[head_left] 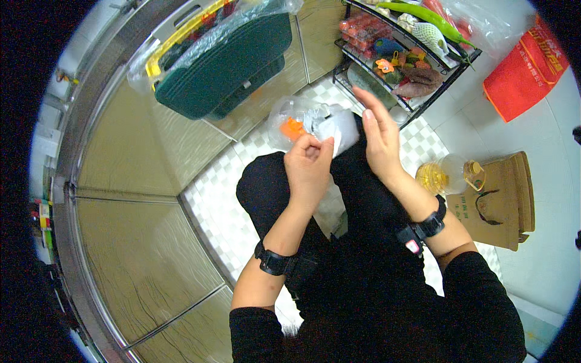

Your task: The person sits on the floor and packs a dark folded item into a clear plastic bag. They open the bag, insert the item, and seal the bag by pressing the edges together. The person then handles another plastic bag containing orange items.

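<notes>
My left hand pinches a small white piece between thumb and fingertips; what it is made of is hard to tell. Just beyond the fingers, a translucent plastic bag lies bunched, with an orange item and whitish, blurred contents. My right hand is raised to the right of the bag, fingers extended and apart from the thumb, holding nothing. Both hands are above my black-clad knees. Each forearm wears a black strap.
Cabinet doors line the left. A dark green bin hangs on them ahead. At upper right stands a black wire rack of vegetables. An oil bottle, a brown paper bag and a red bag are at right.
</notes>
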Available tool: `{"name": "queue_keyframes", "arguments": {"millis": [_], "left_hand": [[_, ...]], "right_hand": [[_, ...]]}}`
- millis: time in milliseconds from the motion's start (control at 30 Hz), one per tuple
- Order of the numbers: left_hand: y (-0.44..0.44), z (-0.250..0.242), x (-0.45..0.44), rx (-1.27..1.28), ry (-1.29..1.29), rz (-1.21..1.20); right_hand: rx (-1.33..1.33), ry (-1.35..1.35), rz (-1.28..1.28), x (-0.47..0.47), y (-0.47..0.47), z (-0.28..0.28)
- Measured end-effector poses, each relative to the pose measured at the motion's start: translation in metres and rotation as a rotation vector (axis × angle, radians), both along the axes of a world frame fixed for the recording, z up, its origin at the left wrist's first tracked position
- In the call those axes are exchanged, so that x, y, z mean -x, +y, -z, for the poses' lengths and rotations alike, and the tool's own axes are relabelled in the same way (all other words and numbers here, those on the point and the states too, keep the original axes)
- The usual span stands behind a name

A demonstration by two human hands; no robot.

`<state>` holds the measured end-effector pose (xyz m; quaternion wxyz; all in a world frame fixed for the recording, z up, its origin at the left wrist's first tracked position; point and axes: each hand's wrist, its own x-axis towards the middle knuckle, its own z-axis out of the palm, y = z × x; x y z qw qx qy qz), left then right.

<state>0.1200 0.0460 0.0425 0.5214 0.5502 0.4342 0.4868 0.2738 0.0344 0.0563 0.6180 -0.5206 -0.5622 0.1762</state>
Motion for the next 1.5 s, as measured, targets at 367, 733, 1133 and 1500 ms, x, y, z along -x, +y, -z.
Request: {"name": "queue_keyframes", "arguments": {"millis": [367,733,1133,1500], "left_hand": [[0.009,-0.031,0.019,-1.227,0.547,0.263],[0.030,-0.032,0.026,0.100,0.041,0.246],[0.049,0.012,0.042,0.541,-0.506,0.230],[0.037,0.003,0.022,-0.055,0.095,-0.065]], "right_hand": [[0.652,0.873,-0.352,0.007,-0.024,-0.027],[0.715,0.578,-0.470,0.022,-0.023,-0.020],[0.584,0.632,-0.227,0.031,-0.010,0.009],[0.535,0.060,-0.093,0.031,0.008,-0.004]]}}
